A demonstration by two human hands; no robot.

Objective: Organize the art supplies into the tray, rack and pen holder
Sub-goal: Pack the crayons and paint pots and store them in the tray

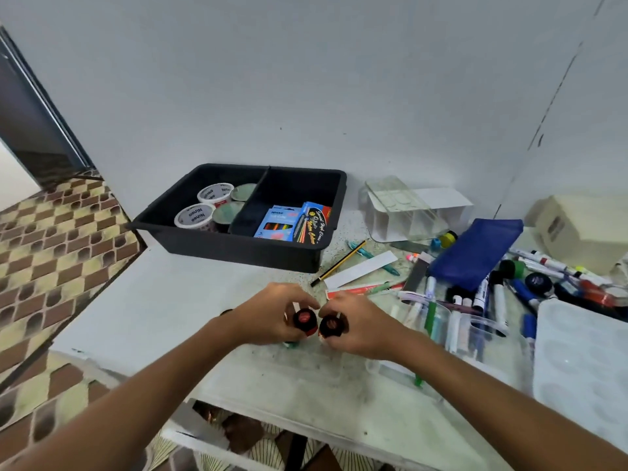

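My left hand (272, 314) grips a small bottle with a black and red cap (304, 317) just above the table. My right hand (360, 322) grips a second bottle with a like cap (331, 326) right beside it; the two caps almost touch. A black two-part tray (170, 226) stands at the back left, with several white paint tubs (195, 215) in its left half and blue crayon boxes (292, 224) in its right half. A clear rack with white dividers (407, 209) sits behind, to the right. A clear pen holder (475, 338) with markers lies near my right hand.
A heap of markers and pens (530, 283) and a blue pouch (475, 253) cover the right side. A pencil (339, 263) and paper strips lie behind my hands. A white palette (584, 365) sits at the right edge. The table's left edge drops to a tiled floor (51, 232).
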